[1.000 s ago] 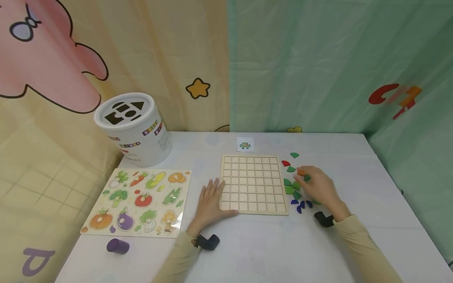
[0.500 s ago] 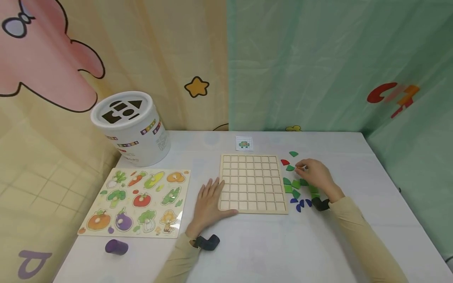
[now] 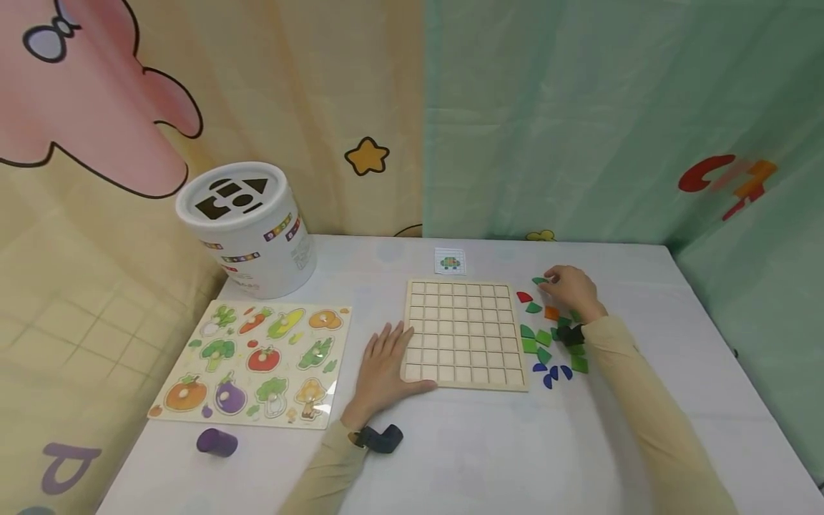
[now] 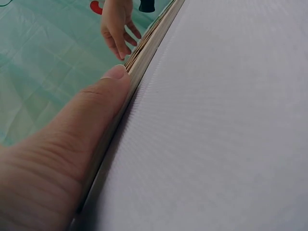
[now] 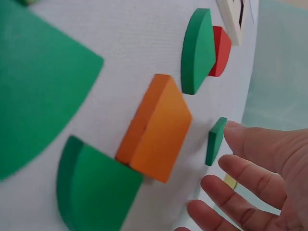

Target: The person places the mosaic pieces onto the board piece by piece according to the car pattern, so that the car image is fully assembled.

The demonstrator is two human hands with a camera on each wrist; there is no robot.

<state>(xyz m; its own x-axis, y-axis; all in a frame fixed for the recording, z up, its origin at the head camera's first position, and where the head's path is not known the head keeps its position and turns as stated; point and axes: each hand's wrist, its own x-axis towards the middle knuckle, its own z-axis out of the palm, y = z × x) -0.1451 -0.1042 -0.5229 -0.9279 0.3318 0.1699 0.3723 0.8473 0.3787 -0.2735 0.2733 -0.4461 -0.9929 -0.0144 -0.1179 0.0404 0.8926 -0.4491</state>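
My left hand point(image 3: 385, 368) rests at the near left corner of a wooden grid board point(image 3: 466, 332), fingers spread along its left side. In the left wrist view the thumb point(image 4: 96, 103) lies along the board's edge. My right hand point(image 3: 573, 290) is right of the board, at the farthest green quarter-circle piece point(image 3: 538, 280). The right wrist view shows the thumb tip right at that green piece point(image 5: 216, 142), the other fingers loosely spread below. An orange square piece point(image 5: 156, 130) lies nearer, beside another green quarter-circle point(image 5: 98, 185).
Red point(image 3: 524, 297), green and blue pieces point(image 3: 548, 382) lie right of the board. A small picture card point(image 3: 450, 262) sits behind it. To the left are a vegetable puzzle point(image 3: 241, 415), a white bucket point(image 3: 251, 243) with shaped holes in its lid, and a purple cylinder point(image 3: 217, 443).
My right hand has moved away from the orange square, which was at its fingertips, to the far green quarter-circle. The orange square now lies uncovered. My left hand stays at the board.
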